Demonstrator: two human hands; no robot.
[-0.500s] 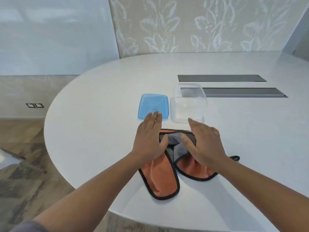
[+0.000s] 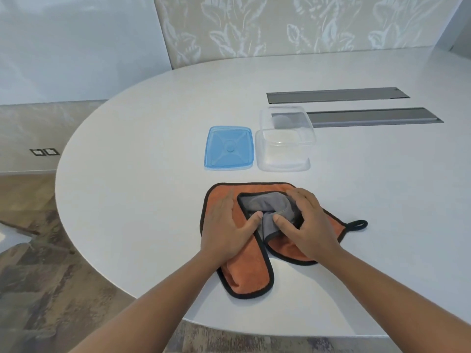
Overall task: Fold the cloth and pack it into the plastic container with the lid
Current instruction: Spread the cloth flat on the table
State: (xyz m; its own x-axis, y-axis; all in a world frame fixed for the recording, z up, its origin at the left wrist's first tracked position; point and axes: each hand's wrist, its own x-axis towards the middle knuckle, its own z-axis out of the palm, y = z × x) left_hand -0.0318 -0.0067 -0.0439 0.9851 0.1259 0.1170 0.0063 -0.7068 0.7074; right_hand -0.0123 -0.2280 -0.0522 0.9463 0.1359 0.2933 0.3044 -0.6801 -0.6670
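Folding is only partly done: the cloth (image 2: 244,266), orange on one face and grey on the other with a black hem, lies on the white surface (image 2: 132,205) under both hands, its grey side turned up in a bunched flap between them, one orange lobe hanging back toward the wrists and its hanging loop (image 2: 358,224) sticking out beyond the right hand. No neat rectangle has formed yet, so by my judgement the fold has barely started; squaring it up, placing it in the box and closing the box all remain. The clear plastic container (image 2: 284,154) stands open ahead of the right hand, with nothing in it as far as I can see, and the blue lid (image 2: 229,147) lies flat just ahead of the left hand, beside the container and apart from the cloth. The left hand (image 2: 229,228) rests on the orange part with its fingers spread fairly flat and its thumb pushed in against the grey flap. The right hand (image 2: 309,225) sits on the other side with fingers more curled over the grey fabric and its thumb pressed into the bunch; whether it truly pinches a layer or merely presses it down I cannot tell. The two thumbs almost meet over the grey fold.
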